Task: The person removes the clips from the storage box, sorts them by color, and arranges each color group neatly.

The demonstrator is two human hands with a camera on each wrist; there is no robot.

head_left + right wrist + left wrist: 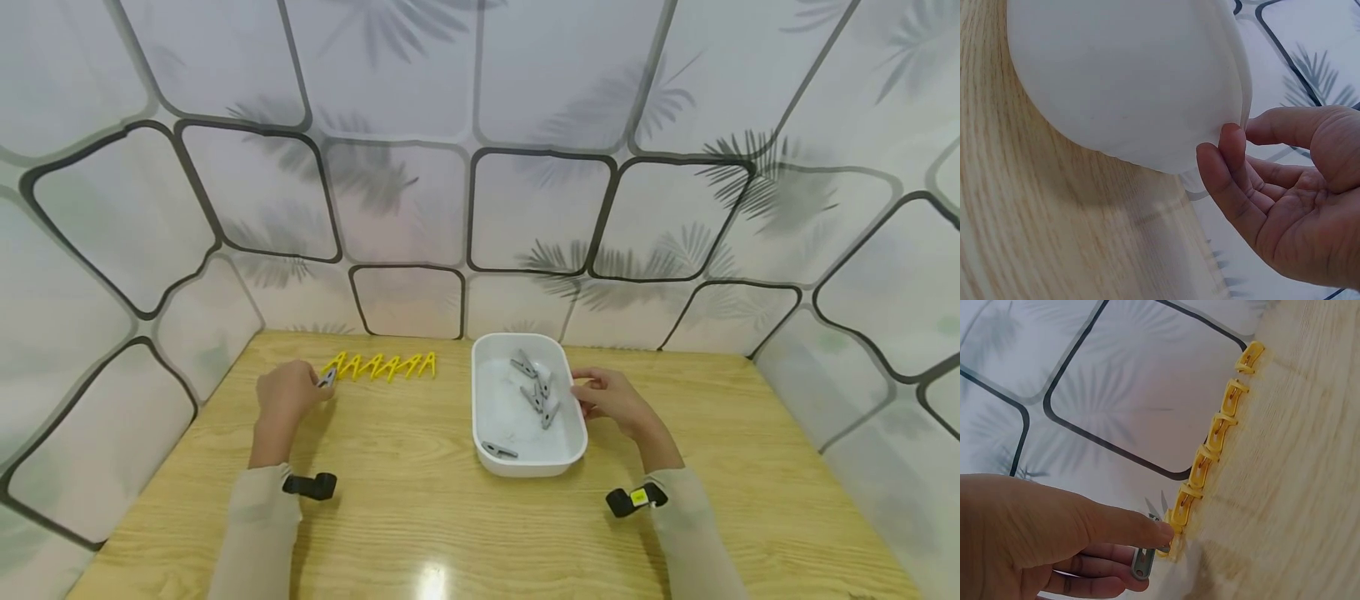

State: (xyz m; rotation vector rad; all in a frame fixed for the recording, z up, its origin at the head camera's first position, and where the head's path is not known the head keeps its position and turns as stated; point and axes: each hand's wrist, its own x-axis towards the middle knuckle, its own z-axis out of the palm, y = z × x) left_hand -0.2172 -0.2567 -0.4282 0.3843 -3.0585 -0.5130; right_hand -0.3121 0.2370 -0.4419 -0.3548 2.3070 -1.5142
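Observation:
My left hand (288, 390) pinches a grey clothespin (1142, 562) between thumb and fingers, by the left end of a row of yellow clothespins (377, 365). Those several yellow pins stand side by side on the table; in the left wrist view the pinched one overlaps the nearest of them, and I cannot tell whether they touch. With my right hand (611, 402) I hold the right rim of a white plastic tub (480, 408), thumb at the rim and fingers against the outer wall (1129, 81). Several grey clothespins (534, 392) lie inside the tub.
The light wood table (397, 517) runs back to a wall (405, 208) with a stone-and-leaf pattern, which also closes off both sides. Behind the yellow row the wall stands close. Each wrist carries a black strap with a small camera.

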